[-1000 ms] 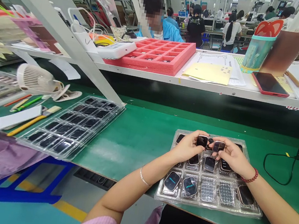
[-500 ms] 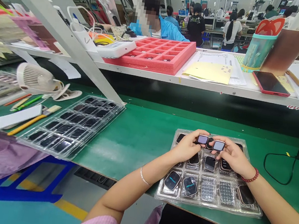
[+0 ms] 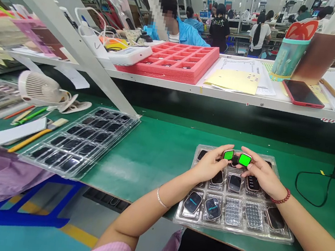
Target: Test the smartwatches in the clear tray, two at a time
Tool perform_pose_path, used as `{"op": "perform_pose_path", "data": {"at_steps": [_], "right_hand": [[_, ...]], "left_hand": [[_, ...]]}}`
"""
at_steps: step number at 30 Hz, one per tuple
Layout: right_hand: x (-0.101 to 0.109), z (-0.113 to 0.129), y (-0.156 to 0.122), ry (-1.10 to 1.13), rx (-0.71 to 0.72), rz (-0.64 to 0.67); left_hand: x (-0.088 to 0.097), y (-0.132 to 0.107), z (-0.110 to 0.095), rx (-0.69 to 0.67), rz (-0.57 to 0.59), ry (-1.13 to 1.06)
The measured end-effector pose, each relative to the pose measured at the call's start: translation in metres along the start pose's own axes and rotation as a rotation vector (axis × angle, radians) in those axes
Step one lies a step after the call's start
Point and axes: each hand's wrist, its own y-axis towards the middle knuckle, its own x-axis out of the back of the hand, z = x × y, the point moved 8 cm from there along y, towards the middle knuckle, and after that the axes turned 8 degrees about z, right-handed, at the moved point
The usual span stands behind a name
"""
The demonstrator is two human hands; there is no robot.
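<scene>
My left hand (image 3: 213, 164) grips a small smartwatch (image 3: 228, 154) between thumb and fingers, its screen lit bright green. A second smartwatch (image 3: 244, 160), also glowing green, is pinched in my right hand (image 3: 259, 170). Both are held side by side over the far part of a clear plastic tray (image 3: 223, 226). Several more watches lie in the tray's pockets; two in the front row, such as this watch (image 3: 193, 202), show blue lettering. Two front pockets hold no watch. My hands and forearms cover part of the tray.
A second clear tray (image 3: 80, 173) with dark watch faces lies to the left, beside a yellow-handled brush (image 3: 31, 140) and a white fan (image 3: 43, 88). On the shelf above sit a red foam tray (image 3: 162, 73) and a phone (image 3: 303, 94). A black cable (image 3: 310, 200) curls at right.
The screens of both held watches have turned from pale white-lilac to bright green. My hands have shifted only slightly.
</scene>
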Motion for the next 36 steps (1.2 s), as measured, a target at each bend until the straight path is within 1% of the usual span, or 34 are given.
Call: {"op": "perform_pose_path", "data": {"at_steps": [3,5,9,14,17,23,28,36], "right_hand": [[0.006,-0.005,0.001,0.077,-0.037,-0.021],[0.008,-0.006,0.001,0.086,-0.047,-0.025],[0.005,-0.003,0.001,0.032,-0.044,0.002],[0.002,0.004,0.001,-0.062,-0.032,0.012],[0.001,0.006,0.001,-0.099,-0.032,0.022],[0.0,0.006,0.001,-0.121,-0.021,0.04],[0.001,0.002,0.0,-0.154,-0.024,0.061],[-0.003,0.005,0.0,-0.13,0.003,0.071]], "left_hand": [[-0.002,0.001,0.005,0.041,0.038,-0.074],[-0.002,0.002,0.006,0.055,0.05,-0.086],[-0.002,0.0,0.006,0.073,0.046,-0.097],[-0.006,0.001,0.008,0.072,0.073,-0.227],[-0.008,0.002,0.008,0.038,0.111,-0.221],[-0.007,0.002,0.007,0.019,0.11,-0.177],[-0.009,0.001,0.004,-0.004,0.136,-0.12],[-0.01,0.0,0.001,0.016,0.137,-0.064]]}}
